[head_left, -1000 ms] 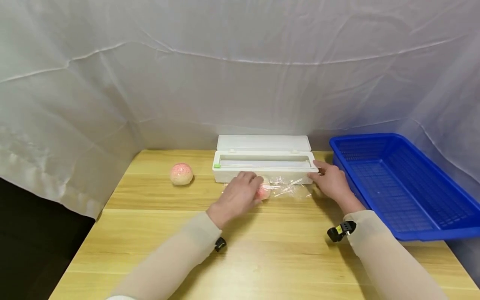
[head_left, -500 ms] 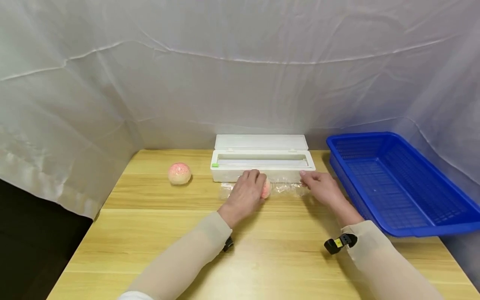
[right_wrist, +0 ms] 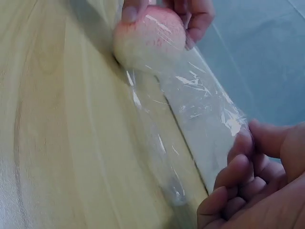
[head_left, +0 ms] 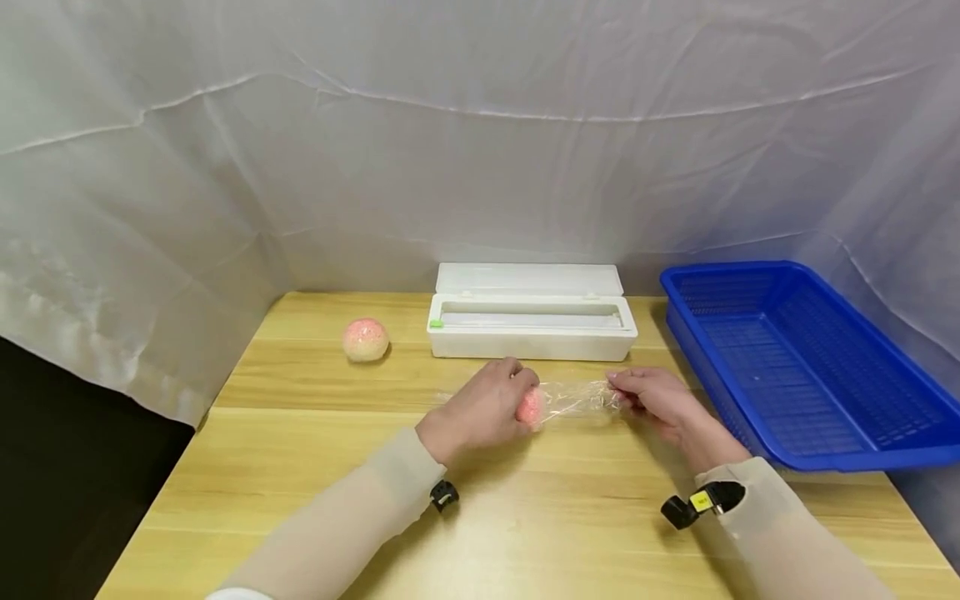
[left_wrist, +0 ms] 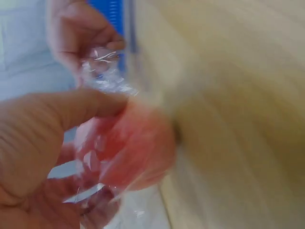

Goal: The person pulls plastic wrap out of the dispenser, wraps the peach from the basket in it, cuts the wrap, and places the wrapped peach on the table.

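Note:
My left hand grips a pink and cream peach covered in clear cling film. Its thumb lies along one side of the fruit in the left wrist view, with the fingers on the other. To the right, my right hand pinches the gathered end of the film between thumb and fingers, and the film stretches between the two hands. In the head view both hands are just in front of a white cling film dispenser, whose lid stands raised. Part of the peach is hidden by my left hand.
A second peach sits on the wooden table left of the dispenser. At the right stands a blue plastic basket. Behind the table hangs a grey curtain.
My right hand has moved off the dispenser's right end and toward me, pulling the film's end with it. The left hand and the peach have also come away from the dispenser toward me.

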### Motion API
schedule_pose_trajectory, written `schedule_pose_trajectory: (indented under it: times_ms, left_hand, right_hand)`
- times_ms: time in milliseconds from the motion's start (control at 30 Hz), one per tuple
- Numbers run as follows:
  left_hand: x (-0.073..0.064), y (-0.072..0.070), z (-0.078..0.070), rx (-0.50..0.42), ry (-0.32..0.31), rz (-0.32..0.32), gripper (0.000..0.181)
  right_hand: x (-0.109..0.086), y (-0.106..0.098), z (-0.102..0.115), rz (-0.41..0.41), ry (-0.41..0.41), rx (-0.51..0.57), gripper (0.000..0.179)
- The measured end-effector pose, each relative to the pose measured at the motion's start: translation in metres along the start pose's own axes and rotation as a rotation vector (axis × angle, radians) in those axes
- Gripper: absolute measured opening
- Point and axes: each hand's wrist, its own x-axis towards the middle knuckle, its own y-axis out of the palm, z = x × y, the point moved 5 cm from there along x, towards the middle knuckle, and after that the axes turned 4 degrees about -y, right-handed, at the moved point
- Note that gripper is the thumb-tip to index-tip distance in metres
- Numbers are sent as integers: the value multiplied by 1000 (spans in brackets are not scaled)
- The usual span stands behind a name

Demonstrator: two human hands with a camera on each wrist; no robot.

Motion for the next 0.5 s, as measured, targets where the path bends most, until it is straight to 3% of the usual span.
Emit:
schedule_pose_trajectory:
  times_ms: [100,233,367,500]
  left_hand:
    - [2,-2,4,-93,-37,92,61]
    - [5,-2,12,-148,-88,174,66]
    - [7,-2,15,-172,-118,206,68]
    - [6,-2,16,-185,-124,208,68]
  right_hand:
    - [2,-3,-2,-28,13,-11,28]
    - [4,-4,-5,1,41,-42,32]
    - [1,0,-2,53,27,-47,47]
    - [-4,0,0,19,12,40,27]
